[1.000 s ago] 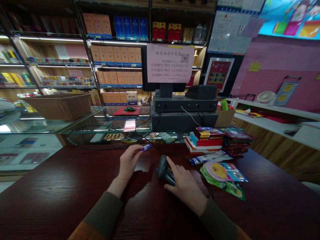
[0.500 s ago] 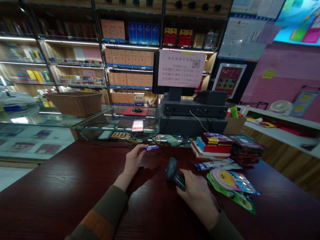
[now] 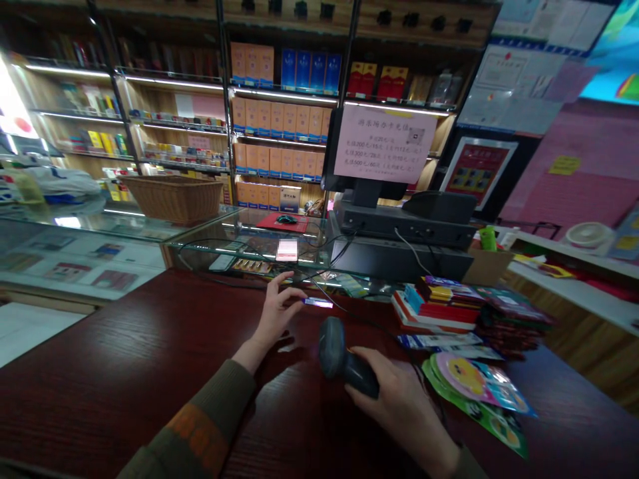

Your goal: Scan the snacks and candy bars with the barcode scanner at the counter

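My left hand [image 3: 276, 311] is over the counter with one finger raised. Its other fingertips pinch the near end of a small, slim purple-and-white pack [image 3: 319, 303]. My right hand [image 3: 399, 392] is wrapped around the handle of a dark barcode scanner [image 3: 333, 349]; the scanner's head is tilted towards the left, just below the pack. To the right of this hand lie flat packs with a yellow cartoon face [image 3: 462, 372] and a green pack [image 3: 499, 422]. Slim blue-and-white packs [image 3: 444, 342] lie beyond them.
Stacked boxes [image 3: 436, 306] and dark packs [image 3: 514, 319] stand at the right. Behind the wooden counter [image 3: 124, 359] are a till [image 3: 399, 249] with a paper sign, cables, a glass case, a mouse [image 3: 286, 219] and a wicker basket [image 3: 172, 199]. Shelves of boxed goods line the back.
The view has swung a little left. One finger of my left hand has lifted away from the pack. The scanner has come nearer, its head moving left relative to the counter.
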Demonstrator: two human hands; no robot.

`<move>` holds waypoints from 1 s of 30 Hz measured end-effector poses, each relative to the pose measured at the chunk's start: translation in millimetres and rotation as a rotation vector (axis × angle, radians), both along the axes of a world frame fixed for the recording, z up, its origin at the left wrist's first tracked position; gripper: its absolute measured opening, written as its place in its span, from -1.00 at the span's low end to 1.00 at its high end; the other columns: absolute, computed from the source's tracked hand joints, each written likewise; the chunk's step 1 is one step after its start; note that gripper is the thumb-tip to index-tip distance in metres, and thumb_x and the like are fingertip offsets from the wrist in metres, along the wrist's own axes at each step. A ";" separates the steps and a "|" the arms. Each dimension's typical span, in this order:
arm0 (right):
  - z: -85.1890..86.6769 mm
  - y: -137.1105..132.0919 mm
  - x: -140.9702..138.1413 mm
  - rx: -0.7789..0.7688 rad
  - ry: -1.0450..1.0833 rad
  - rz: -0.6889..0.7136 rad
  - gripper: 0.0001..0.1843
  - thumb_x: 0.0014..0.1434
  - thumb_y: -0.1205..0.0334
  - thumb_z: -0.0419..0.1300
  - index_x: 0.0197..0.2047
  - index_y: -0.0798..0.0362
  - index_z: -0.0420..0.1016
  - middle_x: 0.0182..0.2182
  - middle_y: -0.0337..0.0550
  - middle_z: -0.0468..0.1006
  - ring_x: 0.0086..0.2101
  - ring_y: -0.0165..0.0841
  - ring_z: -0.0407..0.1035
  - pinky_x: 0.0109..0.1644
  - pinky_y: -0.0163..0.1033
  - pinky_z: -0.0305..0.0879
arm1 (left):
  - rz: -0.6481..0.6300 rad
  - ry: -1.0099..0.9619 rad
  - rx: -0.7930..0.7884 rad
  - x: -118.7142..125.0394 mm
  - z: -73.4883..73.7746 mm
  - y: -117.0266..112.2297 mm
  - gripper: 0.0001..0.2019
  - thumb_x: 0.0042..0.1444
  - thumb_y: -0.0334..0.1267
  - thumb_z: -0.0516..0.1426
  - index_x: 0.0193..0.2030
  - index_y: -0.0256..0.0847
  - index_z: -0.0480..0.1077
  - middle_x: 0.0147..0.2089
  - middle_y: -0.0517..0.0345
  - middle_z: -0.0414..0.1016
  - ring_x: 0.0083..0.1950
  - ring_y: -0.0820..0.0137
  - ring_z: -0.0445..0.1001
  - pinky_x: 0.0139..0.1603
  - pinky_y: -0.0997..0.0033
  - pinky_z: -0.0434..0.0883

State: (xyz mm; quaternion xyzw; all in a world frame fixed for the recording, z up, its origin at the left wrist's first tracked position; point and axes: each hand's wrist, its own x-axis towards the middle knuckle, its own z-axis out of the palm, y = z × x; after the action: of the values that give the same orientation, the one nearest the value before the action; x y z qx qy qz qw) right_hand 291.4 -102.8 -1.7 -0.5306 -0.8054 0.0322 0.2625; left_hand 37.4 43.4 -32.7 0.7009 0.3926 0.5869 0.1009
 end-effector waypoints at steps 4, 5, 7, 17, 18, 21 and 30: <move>28.2 -4.3 -6.2 -0.079 0.045 0.120 -0.56 0.12 0.25 0.24 0.10 -0.08 0.46 -0.07 -0.16 0.63 -0.16 -0.25 0.57 -0.12 -0.23 0.45 | -0.001 0.033 0.013 -0.9 1.1 0.0 -0.92 0.08 -0.33 0.30 -0.27 -0.07 0.58 0.29 0.04 0.27 0.34 0.15 0.26 0.36 -0.01 0.28; 32.8 -3.9 -6.8 -0.093 0.059 0.135 -0.55 0.11 0.25 0.25 0.10 -0.07 0.47 -0.07 -0.14 0.63 -0.15 -0.25 0.56 -0.10 -0.22 0.46 | -0.002 0.041 0.016 -1.2 1.5 -0.4 -0.92 0.09 -0.33 0.29 -0.27 -0.07 0.59 0.29 0.04 0.28 0.34 0.15 0.27 0.36 -0.02 0.28; 38.3 -1.9 -6.8 -0.113 0.082 0.146 -0.54 0.10 0.26 0.24 0.10 -0.07 0.47 -0.04 -0.11 0.62 -0.12 -0.22 0.55 -0.03 -0.18 0.45 | -0.005 0.041 0.013 -1.6 1.9 -1.2 -0.89 0.11 -0.35 0.27 -0.25 -0.06 0.59 0.30 0.05 0.27 0.34 0.16 0.27 0.35 -0.01 0.30; 41.0 2.9 -3.4 -0.172 0.124 0.165 -0.55 0.05 0.29 0.26 0.06 -0.06 0.50 -0.08 -0.15 0.64 -0.12 -0.24 0.55 -0.01 -0.19 0.45 | 0.004 0.070 0.017 -0.7 -0.6 2.4 -0.93 0.10 -0.32 0.30 -0.26 -0.08 0.59 0.28 0.03 0.28 0.35 0.14 0.27 0.38 -0.05 0.26; 41.4 2.4 -3.8 -0.175 0.123 0.161 -0.55 0.05 0.28 0.26 0.06 -0.06 0.50 -0.08 -0.16 0.64 -0.12 -0.24 0.55 -0.02 -0.19 0.45 | -0.005 0.064 0.016 -0.9 -0.4 1.9 -0.92 0.11 -0.33 0.28 -0.25 -0.07 0.59 0.29 0.03 0.27 0.35 0.14 0.27 0.37 -0.04 0.27; 41.1 1.9 -4.4 -0.166 0.121 0.157 -0.54 0.04 0.29 0.27 0.06 -0.05 0.50 -0.06 -0.14 0.64 -0.11 -0.23 0.55 -0.02 -0.18 0.45 | -0.021 0.048 0.007 -1.8 0.4 0.2 -0.88 0.12 -0.36 0.26 -0.23 -0.06 0.59 0.30 0.03 0.25 0.35 0.15 0.27 0.37 -0.01 0.28; 10.4 7.7 11.3 -0.102 -0.029 0.187 -0.24 0.11 0.24 0.27 0.39 -0.09 0.24 0.14 -0.08 0.56 0.03 -0.22 0.53 0.08 -0.17 0.46 | -0.017 0.040 -0.007 -3.2 2.2 -0.6 -0.90 0.12 -0.34 0.26 -0.23 -0.08 0.59 0.29 0.00 0.27 0.35 0.13 0.28 0.38 -0.05 0.25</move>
State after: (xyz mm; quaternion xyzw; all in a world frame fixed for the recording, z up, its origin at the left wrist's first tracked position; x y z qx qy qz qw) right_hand 302.7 -95.1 8.7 -0.4660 -0.8525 0.0900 0.2192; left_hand 34.2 42.8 -30.5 0.7153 0.3907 0.5706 0.1004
